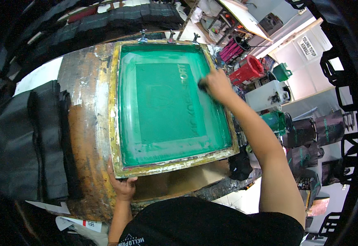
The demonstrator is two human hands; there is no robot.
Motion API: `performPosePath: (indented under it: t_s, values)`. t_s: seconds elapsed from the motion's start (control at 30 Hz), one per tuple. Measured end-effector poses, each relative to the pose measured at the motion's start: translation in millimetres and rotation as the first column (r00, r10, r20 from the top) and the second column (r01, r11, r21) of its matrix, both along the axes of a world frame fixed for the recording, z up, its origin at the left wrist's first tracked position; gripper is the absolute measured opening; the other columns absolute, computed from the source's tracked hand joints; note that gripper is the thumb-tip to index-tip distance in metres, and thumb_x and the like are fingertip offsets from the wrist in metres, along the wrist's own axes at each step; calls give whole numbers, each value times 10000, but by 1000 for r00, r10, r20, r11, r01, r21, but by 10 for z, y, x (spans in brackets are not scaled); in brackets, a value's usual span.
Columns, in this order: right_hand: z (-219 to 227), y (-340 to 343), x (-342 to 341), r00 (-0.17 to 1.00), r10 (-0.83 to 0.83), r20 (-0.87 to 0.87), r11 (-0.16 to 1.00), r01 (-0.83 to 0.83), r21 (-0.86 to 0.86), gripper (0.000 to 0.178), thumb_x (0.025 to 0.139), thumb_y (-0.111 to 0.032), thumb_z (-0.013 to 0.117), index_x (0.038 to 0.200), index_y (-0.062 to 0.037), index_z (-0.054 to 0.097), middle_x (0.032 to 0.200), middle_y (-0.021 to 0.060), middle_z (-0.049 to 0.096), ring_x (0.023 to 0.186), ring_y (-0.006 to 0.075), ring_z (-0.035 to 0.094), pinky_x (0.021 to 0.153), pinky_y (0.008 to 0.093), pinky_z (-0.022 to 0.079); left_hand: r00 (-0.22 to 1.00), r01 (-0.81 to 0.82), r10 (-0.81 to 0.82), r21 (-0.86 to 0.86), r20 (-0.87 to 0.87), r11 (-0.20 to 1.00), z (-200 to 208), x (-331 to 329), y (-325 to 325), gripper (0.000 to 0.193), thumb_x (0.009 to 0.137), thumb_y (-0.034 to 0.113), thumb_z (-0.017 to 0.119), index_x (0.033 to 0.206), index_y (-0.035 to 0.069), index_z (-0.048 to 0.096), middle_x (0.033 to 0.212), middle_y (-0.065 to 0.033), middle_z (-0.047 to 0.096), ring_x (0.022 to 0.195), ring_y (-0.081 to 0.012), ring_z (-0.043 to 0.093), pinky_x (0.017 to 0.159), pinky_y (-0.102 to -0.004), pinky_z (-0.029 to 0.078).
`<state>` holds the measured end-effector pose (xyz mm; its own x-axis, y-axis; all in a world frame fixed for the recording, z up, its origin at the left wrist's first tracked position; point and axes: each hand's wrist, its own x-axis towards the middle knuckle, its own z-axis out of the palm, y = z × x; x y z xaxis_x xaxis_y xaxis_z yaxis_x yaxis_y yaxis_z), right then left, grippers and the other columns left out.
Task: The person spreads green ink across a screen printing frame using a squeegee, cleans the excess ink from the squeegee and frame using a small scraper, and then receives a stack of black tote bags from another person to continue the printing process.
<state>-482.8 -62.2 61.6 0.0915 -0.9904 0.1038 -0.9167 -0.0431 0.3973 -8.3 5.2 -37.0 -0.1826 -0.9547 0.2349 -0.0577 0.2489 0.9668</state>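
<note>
A screen printing frame (175, 159) with yellowed, paint-stained wooden edges lies on the worktable, its mesh (166, 123) green with pale lettering and a logo outline. My left hand (123, 186) grips the frame's near left corner, thumb at the near edge and fingers along the left side. Over the right part of the mesh, my right hand (219, 87) is closed round a small dark object (202, 85). Most of that object is covered by the fingers, so its kind cannot be made out. Hinge clamps (171, 36) stand along the frame's far edge.
Black fabric pieces (27, 139) are stacked on the left of the stained wooden table (84, 123). To the right stand a red bucket (246, 70), a whitish jerrycan (266, 95) and a green container (274, 121). A black cloth (240, 164) lies by the frame's near right corner.
</note>
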Motion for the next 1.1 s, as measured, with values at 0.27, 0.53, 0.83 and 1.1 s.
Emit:
performPosePath:
  t_s: [0.27,0.53,0.83,1.1]
  values:
    - [-390,-1348,-469,842,42,538,999,-18,-50,298,719,-24,648,975,-143,745,918,146,707,852,329,680,771,416,539,1000,-6,6,37,-5,999,-55,34,11,1142,685,610,774,1457,-62,266,1425,-188,398,1249,-280,481,1039,-385,411]
    - [364,952,1045,633,38,773,827,-454,332,416,685,80,631,1053,-96,717,978,122,662,946,331,619,824,427,517,999,-14,17,89,-42,996,21,-27,66,1148,685,613,769,1453,-71,261,1425,-196,396,1248,-276,481,1031,-386,416]
    - [-394,-720,11,826,190,531,982,-145,-124,318,673,36,629,959,-74,717,906,166,653,894,352,641,781,417,522,1000,14,-12,70,-22,997,75,-12,24,1131,691,598,774,1451,-69,267,1432,-197,394,1259,-275,471,1045,-388,403]
    - [-199,-1367,-129,799,48,599,987,-131,96,353,738,-35,613,1078,-73,699,975,198,670,943,382,632,863,440,504,999,-35,35,-35,6,999,29,-6,-14,1105,698,610,758,1445,-58,294,1437,-212,402,1247,-294,491,1036,-393,411]
